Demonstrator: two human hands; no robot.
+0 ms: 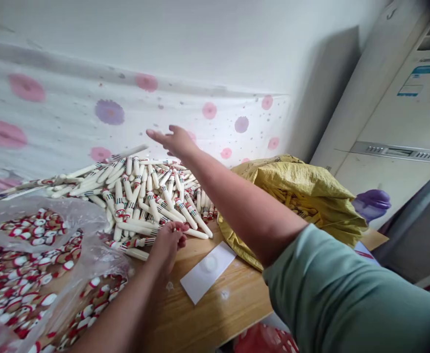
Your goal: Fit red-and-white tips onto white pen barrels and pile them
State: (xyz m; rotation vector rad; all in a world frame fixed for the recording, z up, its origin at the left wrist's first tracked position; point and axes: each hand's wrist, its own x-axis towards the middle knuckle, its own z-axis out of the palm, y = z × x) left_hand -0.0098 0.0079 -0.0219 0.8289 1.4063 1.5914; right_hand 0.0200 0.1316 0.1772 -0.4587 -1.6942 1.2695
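My right hand (174,139) reaches over a heap of white multi-colour pens (149,191), its fingers spread and nothing in them. A blurred white pen (131,152) shows just left of it, above the top of the heap; whether it touches the others I cannot tell. My left hand (168,242) is low at the front edge of the heap, fingers pinched together. A small reddish bit shows at its fingertips, too small to name. Beside it on the left, clear plastic bags (86,215) hold many small red, white and brown figure-like pieces (20,274).
A white card (207,272) with a round pale spot lies on the wooden table (185,318). To the right stands an open yellow woven sack (296,181) with yellow pieces inside. Behind is a flower-patterned sheet (185,108); a white appliance (394,127) stands at right.
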